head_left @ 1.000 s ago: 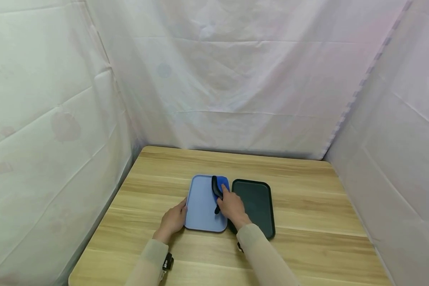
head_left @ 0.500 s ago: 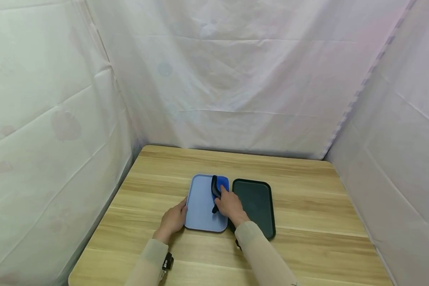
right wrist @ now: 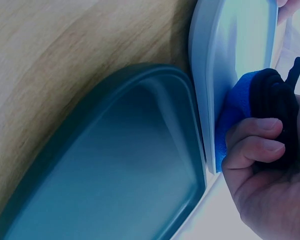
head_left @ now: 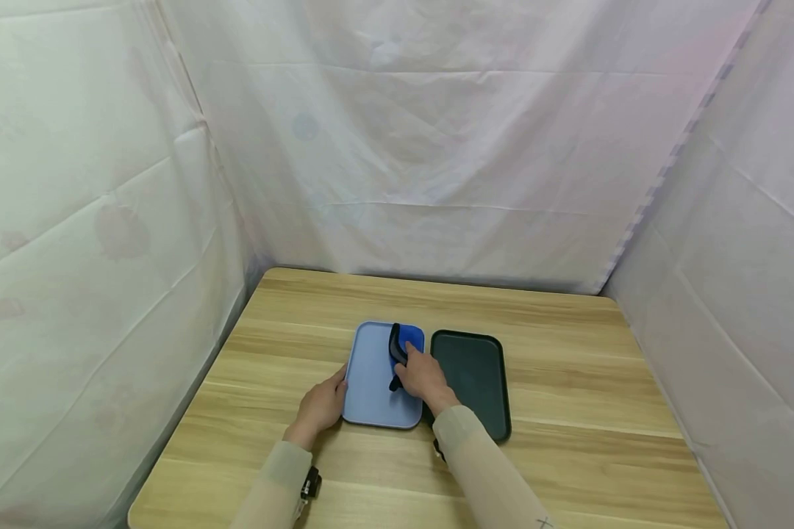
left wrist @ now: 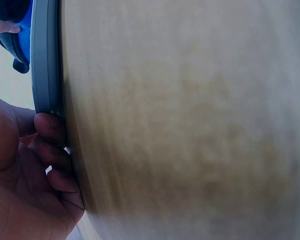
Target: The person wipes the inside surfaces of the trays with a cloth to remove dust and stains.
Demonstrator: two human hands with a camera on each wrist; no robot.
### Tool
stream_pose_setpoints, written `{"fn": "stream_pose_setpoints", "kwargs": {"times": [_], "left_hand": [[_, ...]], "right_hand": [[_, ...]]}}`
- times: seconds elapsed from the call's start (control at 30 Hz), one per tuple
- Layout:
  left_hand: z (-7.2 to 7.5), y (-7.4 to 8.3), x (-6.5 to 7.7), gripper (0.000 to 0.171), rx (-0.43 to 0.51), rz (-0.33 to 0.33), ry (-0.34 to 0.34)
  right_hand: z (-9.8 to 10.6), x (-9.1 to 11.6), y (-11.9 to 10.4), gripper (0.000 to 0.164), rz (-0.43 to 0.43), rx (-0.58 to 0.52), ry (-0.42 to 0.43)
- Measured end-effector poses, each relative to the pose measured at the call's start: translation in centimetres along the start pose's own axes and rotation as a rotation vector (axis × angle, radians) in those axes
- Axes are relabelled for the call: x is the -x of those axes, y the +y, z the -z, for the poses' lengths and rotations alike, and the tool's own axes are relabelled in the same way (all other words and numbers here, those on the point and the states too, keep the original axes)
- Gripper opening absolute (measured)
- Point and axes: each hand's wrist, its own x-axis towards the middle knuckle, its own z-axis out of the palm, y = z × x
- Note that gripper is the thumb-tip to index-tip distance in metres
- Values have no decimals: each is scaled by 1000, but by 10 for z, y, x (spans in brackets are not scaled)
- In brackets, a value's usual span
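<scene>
A light blue tray lies on the wooden table. At its left edge my left hand pinches the rim, fingertips on the outer side in the left wrist view. On the tray's right part is a soft blue pad with a curved black part and a thin black end sticking out. My right hand grips this pad, its fingers curled over the black bundle in the right wrist view, index finger laid along the blue. The palm hides part of it.
A dark green tray stands close along the right side of the light blue tray, partly under my right forearm. The wooden table reaches to white cloth walls at the back and both sides.
My right hand and the blue pad with its black part have shifted slightly left and away from me across the tray. The left hand stays at the rim.
</scene>
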Motion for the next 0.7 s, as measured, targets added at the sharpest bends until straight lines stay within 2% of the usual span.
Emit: {"fn": "stream_pose_setpoints", "kwargs": {"times": [0.2,0.7], "left_hand": [[2,2,1,48,1,-3,1],[0,2,2,47,-4,1,4]], "right_hand": [[-2,-3,0,66,7,-48,-20],[-9,-8,-7,64,29,-72,15]]}}
